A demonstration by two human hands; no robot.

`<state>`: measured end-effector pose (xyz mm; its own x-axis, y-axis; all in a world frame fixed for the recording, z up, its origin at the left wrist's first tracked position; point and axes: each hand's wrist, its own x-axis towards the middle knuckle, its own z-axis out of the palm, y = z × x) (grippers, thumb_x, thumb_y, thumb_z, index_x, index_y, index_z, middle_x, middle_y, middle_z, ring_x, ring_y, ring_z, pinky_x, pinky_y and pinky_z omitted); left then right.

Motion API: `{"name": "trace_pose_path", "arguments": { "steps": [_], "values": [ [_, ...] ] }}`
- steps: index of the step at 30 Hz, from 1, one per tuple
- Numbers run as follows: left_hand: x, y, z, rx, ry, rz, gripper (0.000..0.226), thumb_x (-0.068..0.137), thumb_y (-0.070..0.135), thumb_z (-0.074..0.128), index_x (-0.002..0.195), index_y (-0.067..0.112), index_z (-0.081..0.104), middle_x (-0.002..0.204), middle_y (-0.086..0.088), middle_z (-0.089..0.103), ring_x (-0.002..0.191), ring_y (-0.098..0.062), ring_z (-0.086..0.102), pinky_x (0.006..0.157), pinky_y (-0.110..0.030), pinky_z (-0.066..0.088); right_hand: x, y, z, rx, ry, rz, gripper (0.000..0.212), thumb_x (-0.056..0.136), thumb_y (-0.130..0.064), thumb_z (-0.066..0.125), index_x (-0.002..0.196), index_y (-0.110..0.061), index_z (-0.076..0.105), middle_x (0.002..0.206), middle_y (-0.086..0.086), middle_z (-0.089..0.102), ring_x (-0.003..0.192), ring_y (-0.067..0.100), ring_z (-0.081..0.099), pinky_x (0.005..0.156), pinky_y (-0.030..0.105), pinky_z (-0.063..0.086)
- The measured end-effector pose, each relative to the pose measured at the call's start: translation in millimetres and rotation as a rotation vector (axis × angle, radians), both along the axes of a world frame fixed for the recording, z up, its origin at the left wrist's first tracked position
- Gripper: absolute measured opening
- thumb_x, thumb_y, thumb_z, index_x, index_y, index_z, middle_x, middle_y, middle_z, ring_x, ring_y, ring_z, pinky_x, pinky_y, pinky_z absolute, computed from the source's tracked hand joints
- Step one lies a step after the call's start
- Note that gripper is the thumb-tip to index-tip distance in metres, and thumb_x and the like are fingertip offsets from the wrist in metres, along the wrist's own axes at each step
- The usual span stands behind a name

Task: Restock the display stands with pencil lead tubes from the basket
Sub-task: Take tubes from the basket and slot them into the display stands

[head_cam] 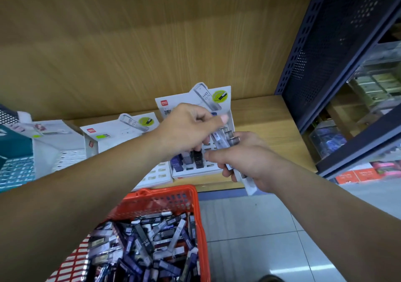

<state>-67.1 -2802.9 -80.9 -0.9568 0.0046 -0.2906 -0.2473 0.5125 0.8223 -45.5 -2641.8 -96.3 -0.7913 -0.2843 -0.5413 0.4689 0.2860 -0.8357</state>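
Note:
An orange basket (193,197) at the bottom centre holds several pencil lead tubes (147,245) in a loose pile. On the wooden shelf stand three white display stands: the right one (195,170) has a few tubes in its slots, the middle one (102,143) and the left one (63,151) show bare slots. My right hand (249,160) grips a bundle of tubes (227,139) just over the right stand. My left hand (186,130) pinches one tube (218,137) at the top of that bundle.
The wooden shelf (267,125) runs behind the stands, backed by a wood panel. A dark blue perforated rack (314,69) with boxed goods stands at the right. A teal box (15,151) sits at the far left. Grey floor tiles (260,227) lie below.

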Motion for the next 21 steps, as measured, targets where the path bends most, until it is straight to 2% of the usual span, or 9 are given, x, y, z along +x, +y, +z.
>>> {"name": "trace_pose_path", "arguments": {
  "steps": [3, 5, 7, 9, 12, 15, 17, 21],
  "values": [
    [14, -18, 3, 0.098, 0.001, 0.043, 0.031, 0.097, 0.037, 0.071, 0.092, 0.007, 0.074, 0.064, -0.007, 0.065, 0.048, -0.015, 0.055, 0.044, -0.024, 0.043, 3, -9, 6, -0.07, 0.009, 0.088, 0.03, 0.074, -0.025, 0.093, 0.095, -0.013, 0.075, 0.075, 0.006, 0.069, 0.06, 0.018, 0.055, 0.049, 0.026, 0.042],
    [22, -36, 4, 0.19, -0.003, 0.081, 0.023, 0.098, 0.031, 0.069, 0.099, 0.009, 0.074, 0.068, -0.01, 0.066, 0.051, -0.016, 0.056, 0.045, -0.025, 0.045, 4, -13, 8, -0.093, -0.003, 0.122, 0.027, 0.073, -0.033, 0.093, 0.09, -0.02, 0.077, 0.073, 0.004, 0.066, 0.063, 0.017, 0.055, 0.053, 0.029, 0.043],
    [29, -52, 4, 0.242, -0.004, 0.11, 0.02, 0.099, 0.028, 0.068, 0.103, 0.009, 0.073, 0.07, -0.008, 0.067, 0.053, -0.016, 0.058, 0.048, -0.026, 0.046, 5, -15, 8, -0.129, -0.017, 0.123, 0.018, 0.075, -0.036, 0.091, 0.078, -0.026, 0.077, 0.069, 0.001, 0.061, 0.061, 0.018, 0.054, 0.056, 0.031, 0.043],
    [37, -65, 3, 0.25, -0.007, 0.157, 0.023, 0.101, 0.025, 0.066, 0.095, 0.005, 0.072, 0.072, -0.009, 0.067, 0.056, -0.016, 0.059, 0.051, -0.027, 0.048, 6, -16, 9, -0.16, -0.031, 0.118, 0.019, 0.081, -0.033, 0.087, 0.073, -0.023, 0.072, 0.066, 0.002, 0.057, 0.055, 0.017, 0.051, 0.053, 0.029, 0.042],
    [46, -82, -1, 0.355, -0.038, 0.22, 0.024, 0.101, 0.02, 0.065, 0.094, -0.002, 0.071, 0.079, -0.014, 0.067, 0.063, -0.017, 0.06, 0.057, -0.027, 0.051, 4, -17, 7, -0.181, -0.044, 0.059, 0.024, 0.087, -0.029, 0.082, 0.082, -0.013, 0.066, 0.067, 0.005, 0.055, 0.053, 0.018, 0.049, 0.051, 0.03, 0.045],
    [54, -92, -8, 0.458, -0.074, 0.218, 0.012, 0.096, 0.007, 0.069, 0.103, -0.003, 0.071, 0.082, -0.013, 0.07, 0.074, -0.021, 0.066, 0.073, -0.029, 0.06, 1, -18, 5, -0.22, -0.061, -0.062, 0.022, 0.09, -0.026, 0.08, 0.095, -0.009, 0.066, 0.073, 0.004, 0.063, 0.054, 0.017, 0.048, 0.053, 0.032, 0.047],
    [58, -92, -11, 0.511, -0.081, 0.216, 0.014, 0.091, 0.0, 0.072, 0.105, -0.001, 0.07, 0.087, -0.015, 0.072, 0.08, -0.025, 0.07, 0.081, -0.032, 0.063, -1, -20, 4, -0.243, -0.076, -0.121, 0.022, 0.089, -0.021, 0.08, 0.102, -0.008, 0.068, 0.077, 0.005, 0.066, 0.055, 0.017, 0.049, 0.054, 0.032, 0.047],
    [62, -86, -8, 0.551, -0.096, 0.154, 0.023, 0.09, -0.007, 0.07, 0.112, 0.002, 0.069, 0.098, -0.017, 0.071, 0.09, -0.03, 0.075, 0.084, -0.033, 0.063, -5, -23, 0, -0.253, -0.09, -0.177, 0.02, 0.088, -0.018, 0.081, 0.102, -0.007, 0.071, 0.079, 0.007, 0.065, 0.055, 0.018, 0.048, 0.057, 0.034, 0.048]
  ]
}}
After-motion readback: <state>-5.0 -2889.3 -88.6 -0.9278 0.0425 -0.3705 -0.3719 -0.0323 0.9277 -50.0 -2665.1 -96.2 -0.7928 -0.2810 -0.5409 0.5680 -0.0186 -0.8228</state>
